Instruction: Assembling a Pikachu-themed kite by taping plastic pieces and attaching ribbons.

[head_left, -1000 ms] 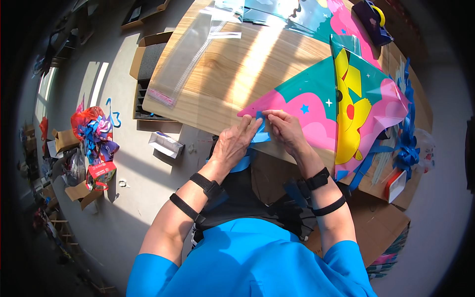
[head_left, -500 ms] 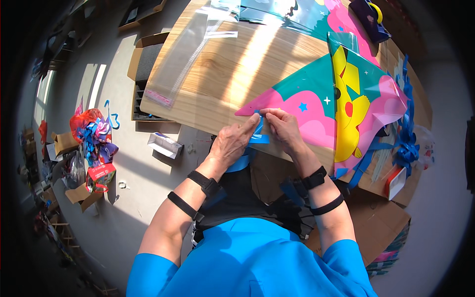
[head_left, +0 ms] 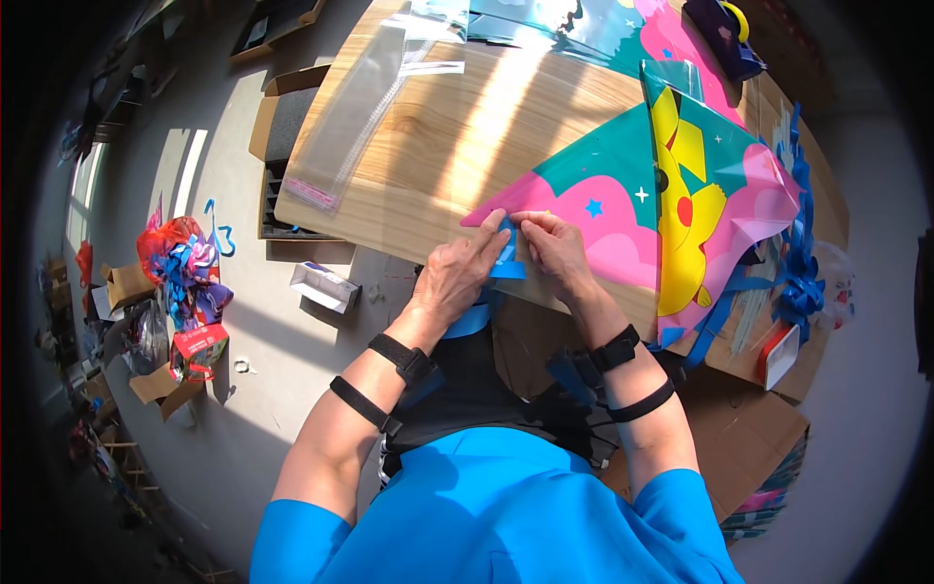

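Note:
A kite (head_left: 608,238) in pink and teal, with a yellow cartoon figure on it, lies over the near right part of the table. At its left corner, by the table's front edge, my two hands work close together on a blue ribbon (head_left: 508,265). My left hand (head_left: 455,274) pinches the ribbon, its index finger stretched towards the corner. Thumb and forefinger of my right hand (head_left: 555,255) are pressed together at the ribbon's upper part, beside the corner. The fingers partly hide how ribbon and kite meet there. More ribbon hangs below my left hand.
On the wooden table (head_left: 428,127) lie a clear plastic sleeve (head_left: 355,127), more printed film (head_left: 530,29) and a dark pouch (head_left: 720,39). Blue ribbons (head_left: 800,282) and thin white sticks (head_left: 754,316) lie at the right. Open boxes (head_left: 326,287) stand on the floor leftward.
Both hands stay at the kite's corner. My left index finger has shifted slightly up and left, and the ribbon between the hands has moved a little.

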Motion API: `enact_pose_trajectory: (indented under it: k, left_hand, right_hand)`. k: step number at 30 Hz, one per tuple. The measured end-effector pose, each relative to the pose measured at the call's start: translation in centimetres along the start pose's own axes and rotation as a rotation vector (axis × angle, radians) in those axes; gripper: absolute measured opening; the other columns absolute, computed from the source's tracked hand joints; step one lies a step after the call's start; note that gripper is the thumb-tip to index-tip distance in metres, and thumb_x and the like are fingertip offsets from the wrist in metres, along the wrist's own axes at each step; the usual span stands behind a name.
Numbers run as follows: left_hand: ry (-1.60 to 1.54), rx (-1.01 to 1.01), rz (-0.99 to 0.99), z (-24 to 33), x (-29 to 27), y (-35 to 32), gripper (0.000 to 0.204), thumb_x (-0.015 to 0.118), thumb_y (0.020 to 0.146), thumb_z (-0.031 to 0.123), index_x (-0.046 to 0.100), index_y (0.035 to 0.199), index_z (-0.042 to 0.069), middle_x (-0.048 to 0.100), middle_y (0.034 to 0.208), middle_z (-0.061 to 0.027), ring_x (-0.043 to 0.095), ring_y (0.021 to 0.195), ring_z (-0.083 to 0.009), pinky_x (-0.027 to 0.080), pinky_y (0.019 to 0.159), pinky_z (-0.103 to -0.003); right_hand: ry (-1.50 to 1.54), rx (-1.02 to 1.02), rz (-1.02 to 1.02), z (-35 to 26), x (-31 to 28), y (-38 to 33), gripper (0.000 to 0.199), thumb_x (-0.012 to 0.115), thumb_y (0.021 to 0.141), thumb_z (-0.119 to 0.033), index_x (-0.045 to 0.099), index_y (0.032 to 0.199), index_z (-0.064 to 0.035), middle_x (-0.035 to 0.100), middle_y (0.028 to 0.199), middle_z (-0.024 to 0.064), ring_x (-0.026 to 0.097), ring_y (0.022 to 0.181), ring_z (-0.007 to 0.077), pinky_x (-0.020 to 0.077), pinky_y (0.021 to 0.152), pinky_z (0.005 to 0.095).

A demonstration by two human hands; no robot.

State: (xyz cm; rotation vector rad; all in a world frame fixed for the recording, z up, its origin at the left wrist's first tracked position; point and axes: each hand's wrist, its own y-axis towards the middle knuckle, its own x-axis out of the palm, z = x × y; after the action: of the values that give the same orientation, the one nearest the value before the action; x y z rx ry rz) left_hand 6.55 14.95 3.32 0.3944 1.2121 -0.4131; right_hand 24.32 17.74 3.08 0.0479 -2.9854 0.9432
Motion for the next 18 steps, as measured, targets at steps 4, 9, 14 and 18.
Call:
enact_pose_trajectory:
  k: [4, 9, 14, 18]
  left_hand:
    - [0.001, -0.016, -0.005, 0.04, 0.16, -0.09, 0.054, 0.061, 0.074, 0.001, 0.058, 0.128, 0.011, 0.047, 0.142, -0.0047, 0.067, 0.087, -0.0201, 0.056, 0.070, -0.034]
    - [0.020, 0.049, 0.038, -0.09, 0.69, -0.30, 0.055, 0.061, 0.074, 0.002, 0.058, 0.129, 0.009, 0.050, 0.137, -0.0021, 0.064, 0.081, -0.0198, 0.056, 0.068, -0.034]
    - [0.093, 0.083, 0.009, -0.09, 0.68, -0.21, 0.056, 0.059, 0.074, 0.002, 0.057, 0.130, 0.008, 0.051, 0.135, 0.0016, 0.060, 0.072, -0.0177, 0.055, 0.065, -0.033]
    - [0.099, 0.086, -0.002, -0.01, 0.56, -0.16, 0.056, 0.059, 0.075, 0.002, 0.057, 0.130, 0.007, 0.051, 0.134, -0.0002, 0.061, 0.072, -0.0177, 0.055, 0.065, -0.033]
  right_hand:
    - [-0.003, -0.002, 0.002, -0.14, 0.05, -0.12, 0.020, 0.057, 0.096, -0.014, 0.070, 0.107, -0.0055, 0.049, 0.059, -0.0084, 0.040, 0.048, -0.0005, 0.0273, 0.041, 0.0173]
    - [-0.001, 0.007, 0.011, -0.43, 0.25, -0.29, 0.020, 0.056, 0.095, -0.014, 0.070, 0.106, -0.0053, 0.049, 0.059, -0.0080, 0.041, 0.047, -0.0002, 0.0283, 0.041, 0.0170]
    - [-0.002, -0.005, 0.022, -0.08, 0.33, -0.12, 0.020, 0.056, 0.095, -0.013, 0.070, 0.106, -0.0048, 0.050, 0.060, -0.0078, 0.041, 0.047, 0.0001, 0.0290, 0.041, 0.0167]
    - [0.009, -0.003, 0.043, 0.14, 0.39, -0.02, 0.020, 0.056, 0.094, -0.013, 0.070, 0.106, -0.0041, 0.050, 0.060, -0.0078, 0.041, 0.047, 0.0000, 0.0294, 0.041, 0.0166]
